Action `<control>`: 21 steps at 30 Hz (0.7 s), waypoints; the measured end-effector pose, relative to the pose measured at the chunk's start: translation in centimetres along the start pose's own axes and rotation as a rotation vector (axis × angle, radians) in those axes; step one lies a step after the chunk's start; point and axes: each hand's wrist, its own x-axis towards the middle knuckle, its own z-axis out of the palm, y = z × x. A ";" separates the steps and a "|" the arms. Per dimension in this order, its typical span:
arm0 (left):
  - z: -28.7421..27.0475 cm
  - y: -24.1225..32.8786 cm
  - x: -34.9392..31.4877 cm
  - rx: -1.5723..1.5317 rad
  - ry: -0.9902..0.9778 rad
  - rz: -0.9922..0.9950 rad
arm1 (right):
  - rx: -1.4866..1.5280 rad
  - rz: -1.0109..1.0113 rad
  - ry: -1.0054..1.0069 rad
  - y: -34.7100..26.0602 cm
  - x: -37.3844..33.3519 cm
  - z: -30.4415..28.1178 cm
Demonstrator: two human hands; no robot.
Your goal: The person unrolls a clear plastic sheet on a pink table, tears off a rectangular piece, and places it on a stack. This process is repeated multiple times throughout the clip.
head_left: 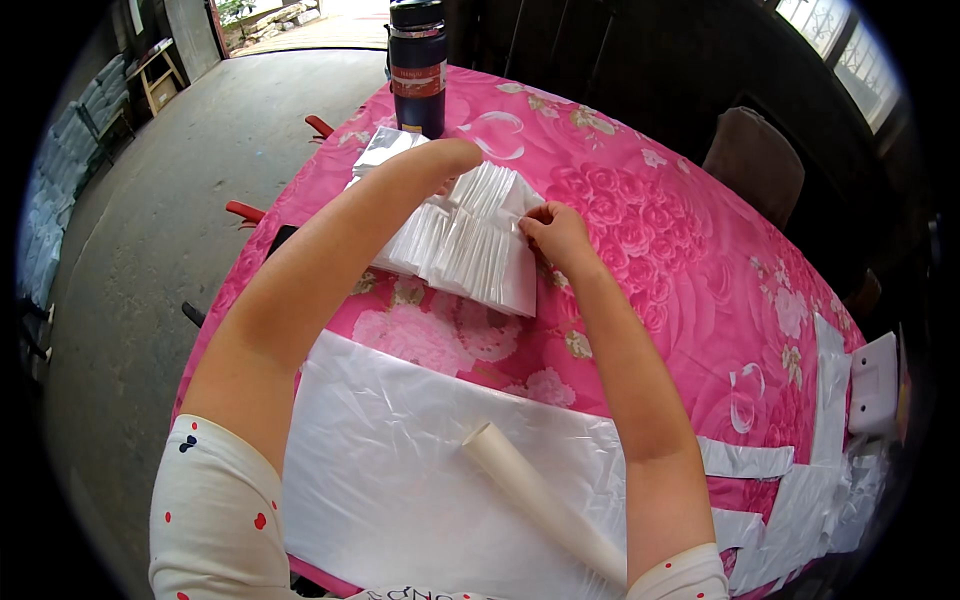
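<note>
A fanned row of thin, white, folded plastic bags lies on the table beyond my forearms. My left hand reaches over the far part of the row; its wrist and back hide most of its fingers. At the row's right end, my right hand has thumb and forefinger pinched on the edge of a bag. Closer to me, a large white plastic sheet is spread flat. A pale cardboard tube rests slantwise on that sheet, between my forearms.
The table wears a pink flowered cloth. A dark bottle with a red band stands at the far edge. White plastic pieces and a white box-like item sit at the right. Red-handled items jut out at the left edge.
</note>
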 end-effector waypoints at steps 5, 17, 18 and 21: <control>1.1 -0.2 1.8 -0.100 -0.046 0.018 | 0.019 0.024 -0.023 -0.1 -0.1 -0.2; -0.6 0.5 -0.6 0.154 0.033 0.083 | 0.121 0.010 -0.136 -1.7 1.2 1.2; -0.9 -0.1 0.0 0.157 0.026 0.098 | 0.123 0.004 -0.143 -1.8 1.2 1.4; -1.4 -1.5 1.8 0.175 0.031 0.064 | 0.144 0.010 -0.155 -2.1 1.3 1.9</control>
